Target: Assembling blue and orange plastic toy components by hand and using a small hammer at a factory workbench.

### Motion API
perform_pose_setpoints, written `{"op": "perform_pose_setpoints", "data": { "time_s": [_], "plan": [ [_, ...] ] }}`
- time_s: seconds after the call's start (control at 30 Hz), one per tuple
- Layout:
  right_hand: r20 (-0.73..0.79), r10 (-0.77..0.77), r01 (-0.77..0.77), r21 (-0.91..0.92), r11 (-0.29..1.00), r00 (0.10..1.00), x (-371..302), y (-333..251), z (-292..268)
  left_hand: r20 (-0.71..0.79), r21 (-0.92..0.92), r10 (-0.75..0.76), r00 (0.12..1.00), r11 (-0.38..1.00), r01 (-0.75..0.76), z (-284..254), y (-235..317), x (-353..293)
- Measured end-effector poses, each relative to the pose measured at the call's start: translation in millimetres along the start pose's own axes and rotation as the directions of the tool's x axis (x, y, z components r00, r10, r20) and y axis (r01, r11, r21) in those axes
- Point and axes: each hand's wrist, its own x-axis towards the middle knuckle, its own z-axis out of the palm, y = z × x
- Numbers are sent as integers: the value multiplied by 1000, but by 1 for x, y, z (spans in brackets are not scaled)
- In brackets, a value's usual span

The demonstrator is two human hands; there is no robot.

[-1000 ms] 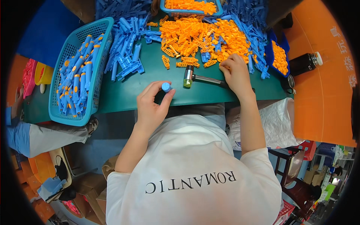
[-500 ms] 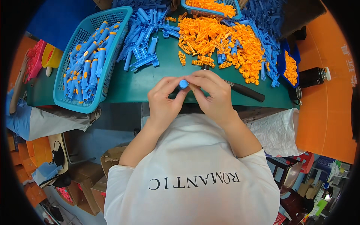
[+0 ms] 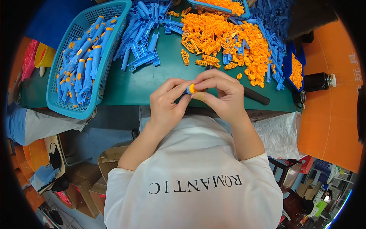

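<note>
In front of my chest, near the table edge, my left hand (image 3: pixel 167 101) is closed around a blue plastic tube (image 3: pixel 188 90). Only the tube's end shows; my fingers hide the rest. My right hand (image 3: pixel 225 91) pinches an orange round cap (image 3: pixel 193 88) between thumb and fingers, against that end. How deep the cap sits I cannot tell. Beyond my right hand lies a tool with a dark handle (image 3: pixel 256 96), partly covered by the hand. Orange caps (image 3: pixel 255 49) and orange ladder-shaped pieces (image 3: pixel 206 30) lie in heaps past my hands.
On the left stands a blue basket (image 3: pixel 100 82) of blue tubes with orange ends. Loose blue parts (image 3: pixel 143 53) lie beside it on the green table (image 3: pixel 129 89). To the right are a dark blue bin (image 3: pixel 301 57) with orange pieces and a black bottle (image 3: pixel 318 81). Another person sits at far left.
The blue end was bare; now an orange cap is against it. My right hand has shifted slightly right. A single orange cap now lies apart from the heap. The view has shifted slightly.
</note>
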Motion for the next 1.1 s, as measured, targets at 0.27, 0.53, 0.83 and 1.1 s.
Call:
{"op": "perform_pose_setpoints", "data": {
  "time_s": [0.27, 0.53, 0.83, 1.1],
  "plan": [
    [36, -217, 219, -251, 943, 976, 10, -1, -2, 41, -13, -3, 999, 1000, 3, 0, -5, 7],
    [102, -205, 219, -157, 963, 973, 25, 3, -13, 119, -13, -9, 993, 1000, 11, -5, -4, 13],
    [212, -70, 75, -16, 997, 975, 32, 6, -24, 165, -45, -11, 986, 999, 18, -8, -4, 15],
    [250, -69, 75, -11, 997, 966, 36, 5, -26, 143, -33, 3, 990, 999, 2, -7, -6, 15]
  ]
}}
